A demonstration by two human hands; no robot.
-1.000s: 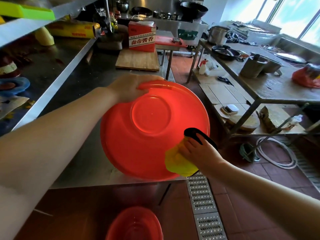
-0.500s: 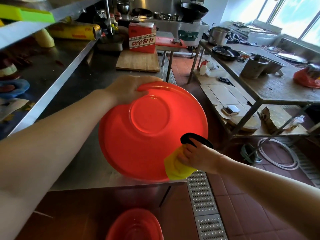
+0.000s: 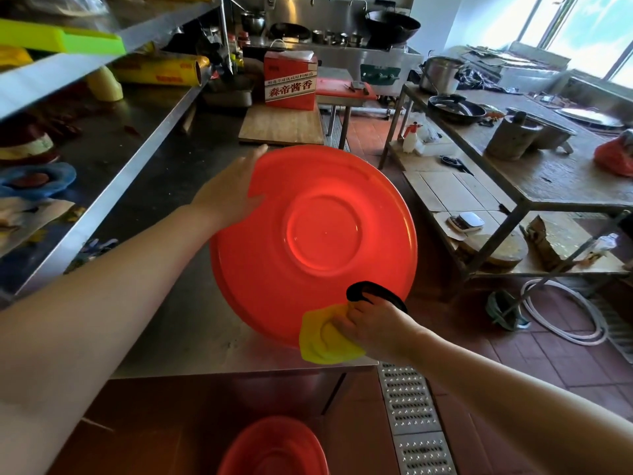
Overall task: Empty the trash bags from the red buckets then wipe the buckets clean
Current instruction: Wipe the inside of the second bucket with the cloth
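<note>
A red bucket [image 3: 308,241] is tipped on its side on the steel counter, its round underside facing me. My left hand [image 3: 233,195] holds its upper left rim, fingers wrapped behind the edge. My right hand [image 3: 370,325] presses a yellow cloth [image 3: 323,341] against the bucket's lower right edge and grips it there, beside the bucket's black handle [image 3: 373,291]. A second red bucket [image 3: 274,447] stands on the floor below the counter, cut off by the bottom of the frame.
The steel counter [image 3: 178,303] carries a wooden board [image 3: 282,126] and a red carton [image 3: 290,80] at the back. A shelf rack [image 3: 85,66] runs along the left. On the right stands a cluttered metal table [image 3: 534,186], with a floor drain grate [image 3: 411,416] and a white hose [image 3: 561,313].
The bucket has swung so its underside faces me more squarely. My left hand slid from the top rim round to the upper left rim. My right hand moved the cloth slightly along the lower edge.
</note>
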